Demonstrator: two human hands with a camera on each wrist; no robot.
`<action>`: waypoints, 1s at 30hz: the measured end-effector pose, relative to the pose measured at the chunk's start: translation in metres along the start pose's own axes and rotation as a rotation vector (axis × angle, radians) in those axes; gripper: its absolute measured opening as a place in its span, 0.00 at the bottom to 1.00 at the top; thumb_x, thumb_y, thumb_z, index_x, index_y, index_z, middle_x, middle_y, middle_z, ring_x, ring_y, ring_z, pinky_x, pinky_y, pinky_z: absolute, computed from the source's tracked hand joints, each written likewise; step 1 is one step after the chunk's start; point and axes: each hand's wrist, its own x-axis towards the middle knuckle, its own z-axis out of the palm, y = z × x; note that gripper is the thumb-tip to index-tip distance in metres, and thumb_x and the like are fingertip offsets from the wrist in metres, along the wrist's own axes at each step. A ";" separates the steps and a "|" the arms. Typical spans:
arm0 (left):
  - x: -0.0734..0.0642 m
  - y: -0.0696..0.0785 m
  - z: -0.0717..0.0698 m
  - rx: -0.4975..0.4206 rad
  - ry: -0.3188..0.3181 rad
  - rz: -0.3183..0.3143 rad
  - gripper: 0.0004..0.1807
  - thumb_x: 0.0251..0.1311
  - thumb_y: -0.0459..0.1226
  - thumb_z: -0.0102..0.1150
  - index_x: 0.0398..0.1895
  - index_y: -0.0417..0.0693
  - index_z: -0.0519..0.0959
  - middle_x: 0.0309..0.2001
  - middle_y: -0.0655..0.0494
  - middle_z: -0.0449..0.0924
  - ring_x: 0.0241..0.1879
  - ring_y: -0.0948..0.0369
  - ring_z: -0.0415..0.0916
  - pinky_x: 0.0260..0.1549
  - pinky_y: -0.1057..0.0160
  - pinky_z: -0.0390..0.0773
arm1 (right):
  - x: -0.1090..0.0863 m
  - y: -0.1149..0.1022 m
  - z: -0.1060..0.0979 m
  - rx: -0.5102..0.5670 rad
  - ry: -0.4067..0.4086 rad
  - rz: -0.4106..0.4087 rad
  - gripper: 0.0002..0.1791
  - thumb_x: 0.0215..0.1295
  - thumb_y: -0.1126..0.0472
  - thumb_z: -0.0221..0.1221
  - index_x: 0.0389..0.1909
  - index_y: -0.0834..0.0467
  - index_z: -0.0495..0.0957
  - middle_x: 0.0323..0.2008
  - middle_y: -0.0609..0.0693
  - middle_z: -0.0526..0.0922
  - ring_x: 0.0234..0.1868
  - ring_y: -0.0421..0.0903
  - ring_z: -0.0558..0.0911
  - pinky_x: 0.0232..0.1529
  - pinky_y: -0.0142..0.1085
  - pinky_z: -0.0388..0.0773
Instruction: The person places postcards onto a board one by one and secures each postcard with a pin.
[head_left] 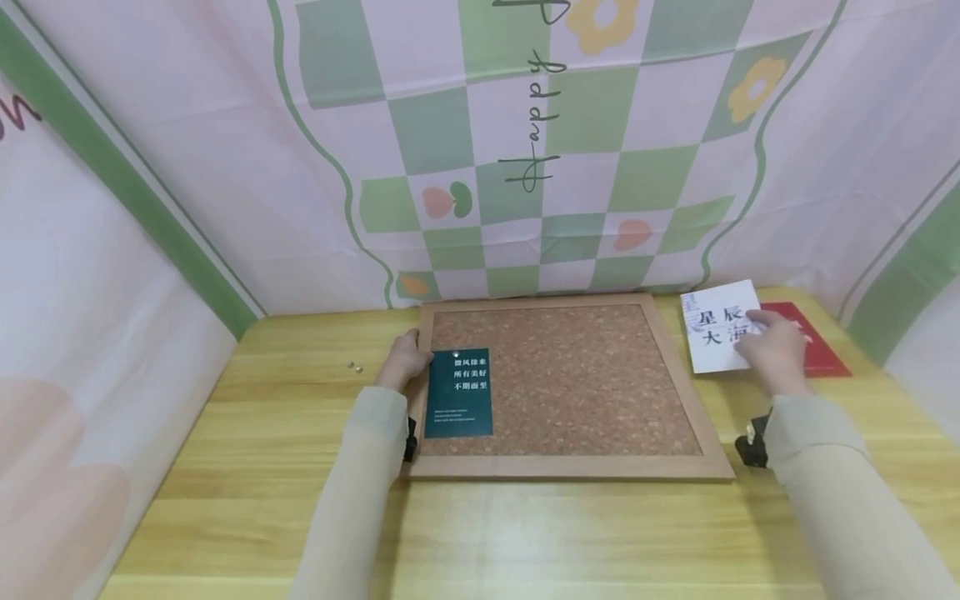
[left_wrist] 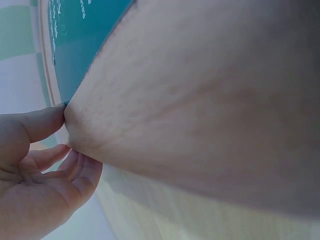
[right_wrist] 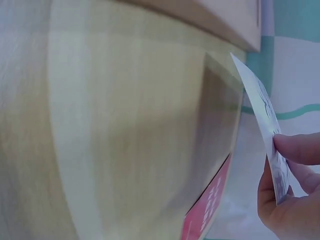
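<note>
A wood-framed cork board (head_left: 585, 375) lies on the table, with a dark green card (head_left: 459, 408) at its left side and a small pin (head_left: 455, 354) near that card's top. My left hand (head_left: 405, 360) grips the board's left edge; in the left wrist view the thumb is on top beside the card's corner and the fingers are curled underneath. To the right of the board, my right hand (head_left: 780, 354) pinches a white card (head_left: 716, 337) with black characters. In the right wrist view, this white card (right_wrist: 260, 110) is held tilted above the table.
A red card (head_left: 825, 358) lies on the table, partly behind the right hand. Two small shiny pieces (head_left: 356, 367) sit left of the board. Behind the wooden table (head_left: 555, 542) hangs a green-and-white checked cloth (head_left: 585, 108).
</note>
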 end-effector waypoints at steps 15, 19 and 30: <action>-0.001 0.000 0.000 -0.001 0.005 0.004 0.31 0.69 0.32 0.45 0.73 0.38 0.52 0.68 0.36 0.61 0.67 0.45 0.64 0.66 0.48 0.67 | -0.008 -0.025 0.015 0.081 -0.135 -0.011 0.39 0.59 0.69 0.50 0.72 0.66 0.49 0.69 0.76 0.52 0.63 0.68 0.61 0.41 0.36 0.71; 0.000 0.000 0.000 0.002 0.009 0.007 0.31 0.69 0.32 0.46 0.73 0.38 0.52 0.68 0.36 0.62 0.66 0.45 0.65 0.65 0.48 0.67 | -0.010 -0.031 0.020 0.087 -0.180 -0.008 0.40 0.59 0.68 0.51 0.73 0.65 0.48 0.69 0.76 0.50 0.64 0.69 0.60 0.46 0.43 0.71; 0.000 0.000 0.000 0.020 0.010 -0.004 0.31 0.69 0.33 0.46 0.73 0.39 0.51 0.69 0.36 0.60 0.67 0.45 0.64 0.66 0.48 0.67 | -0.015 -0.044 0.039 0.083 -0.252 -0.095 0.41 0.52 0.72 0.54 0.70 0.70 0.51 0.65 0.78 0.57 0.46 0.56 0.72 0.32 0.28 0.75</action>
